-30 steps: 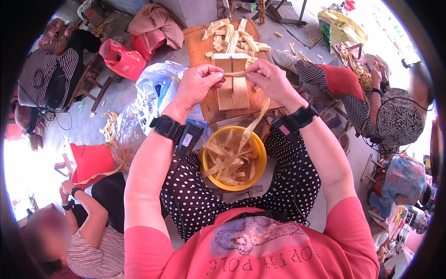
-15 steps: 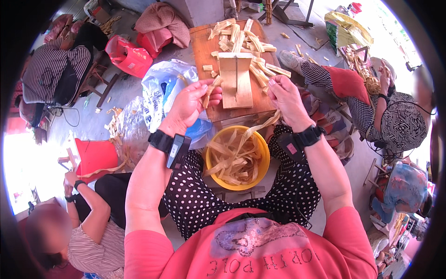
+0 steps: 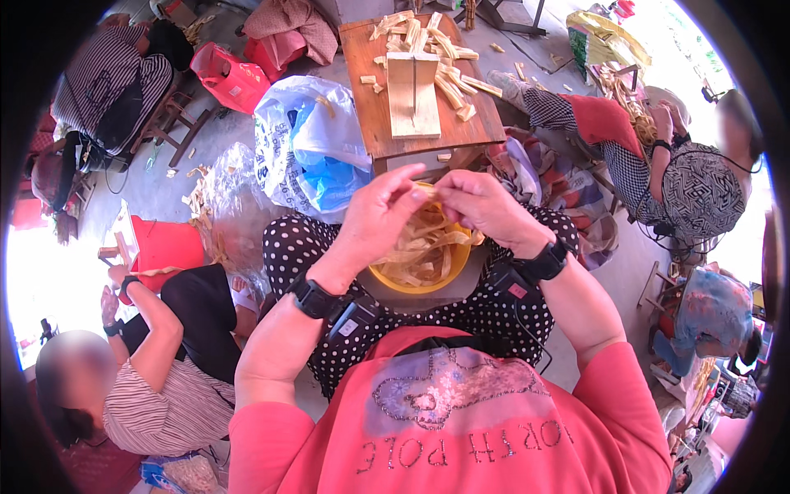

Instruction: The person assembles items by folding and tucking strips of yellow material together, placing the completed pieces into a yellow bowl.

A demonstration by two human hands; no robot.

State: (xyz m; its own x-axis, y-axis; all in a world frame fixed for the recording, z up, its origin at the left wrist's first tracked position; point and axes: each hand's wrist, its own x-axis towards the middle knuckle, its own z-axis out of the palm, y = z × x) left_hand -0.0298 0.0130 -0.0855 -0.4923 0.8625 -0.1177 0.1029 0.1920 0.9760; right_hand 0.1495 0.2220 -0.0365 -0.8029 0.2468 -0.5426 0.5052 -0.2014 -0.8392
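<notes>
My left hand (image 3: 377, 221) and my right hand (image 3: 492, 207) meet fingertip to fingertip above a yellow bucket (image 3: 421, 289). Between them shows a bit of a pale tan, flat strip (image 3: 426, 188), mostly covered by the fingers. The left thumb and fingers close on it from one side. On the other side, the right thumb and forefinger pinch it. Long tan strips (image 3: 424, 253) lie loosely coiled in the bucket, which stands between my knees. Just beyond, a slotted light wooden stand (image 3: 401, 103) rests on a brown wooden table (image 3: 362, 103).
Folded strip bundles (image 3: 453, 86) lie heaped on the table beside the stand. Left of it sits a white and blue plastic bag (image 3: 309, 156). A red bucket (image 3: 169, 244) stands further left, by a co-worker (image 3: 164, 395). Another person (image 3: 699, 189) sits at the right.
Both hands have come back from beside the wooden stand and met over the bucket. The folded bundle in my left hand is now mostly hidden. My view has shifted slightly.
</notes>
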